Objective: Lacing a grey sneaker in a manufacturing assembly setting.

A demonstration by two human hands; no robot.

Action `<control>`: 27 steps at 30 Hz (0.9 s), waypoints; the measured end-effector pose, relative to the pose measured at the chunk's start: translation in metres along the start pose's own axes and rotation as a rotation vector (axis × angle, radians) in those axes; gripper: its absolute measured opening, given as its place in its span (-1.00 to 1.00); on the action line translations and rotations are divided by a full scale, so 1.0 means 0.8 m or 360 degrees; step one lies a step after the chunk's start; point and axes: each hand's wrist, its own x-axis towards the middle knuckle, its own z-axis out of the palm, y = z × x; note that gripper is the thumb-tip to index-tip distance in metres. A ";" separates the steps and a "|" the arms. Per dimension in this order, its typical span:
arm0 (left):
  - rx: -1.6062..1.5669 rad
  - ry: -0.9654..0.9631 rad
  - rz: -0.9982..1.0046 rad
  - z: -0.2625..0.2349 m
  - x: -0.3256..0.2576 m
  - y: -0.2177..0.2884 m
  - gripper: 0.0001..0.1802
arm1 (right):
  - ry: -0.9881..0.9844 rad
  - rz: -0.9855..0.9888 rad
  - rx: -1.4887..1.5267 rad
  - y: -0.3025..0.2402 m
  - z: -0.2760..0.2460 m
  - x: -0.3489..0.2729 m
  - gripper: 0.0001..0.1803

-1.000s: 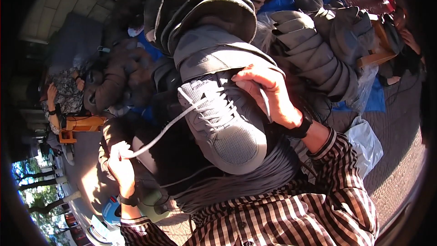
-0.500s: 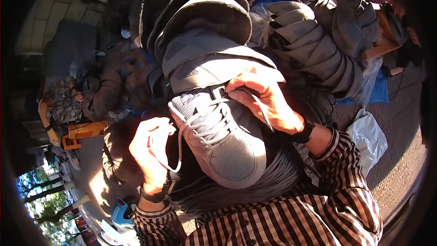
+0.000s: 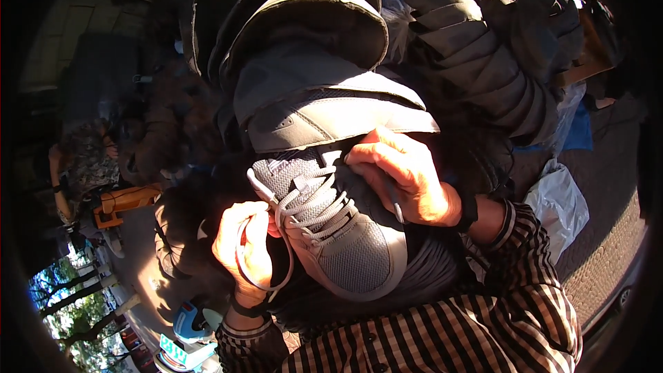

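On my lap lies a grey mesh shoe upper, toe toward me, with a pale shoelace crossing its front in several rows. My left hand is closed at the upper's left edge, pinching the lace, which hangs in a loop below the fingers. At the opening on the right side, my right hand is closed on the lace, and a short length of it dangles under the fingers. Its fingertips are partly hidden. Directly beyond, a stack of nested grey uppers leans against the laced one.
More nested uppers lie in a long row at the far right. A clear plastic bag sits right of my arm. At left are an orange stool, a person in patterned clothing and a blue helmet-like object.
My left hand has moved right and slightly down, from beside the upper to its left edge. The lace loop hangs lower. My right hand stays near the opening, its fingers shifted slightly.
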 end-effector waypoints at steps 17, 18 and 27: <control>-0.0092 0.0076 -0.0087 -0.002 0.009 -0.009 -0.89 | -0.0114 0.0165 0.0794 0.042 0.001 0.026 -0.84; -0.0118 0.0060 -0.0081 -0.003 0.009 -0.009 -0.89 | -0.0115 0.0164 0.0796 0.035 0.000 0.026 -0.84; -0.0208 0.0051 -0.0095 0.000 0.009 -0.011 -0.89 | -0.0177 -0.0094 -0.0294 0.005 -0.004 0.035 -0.82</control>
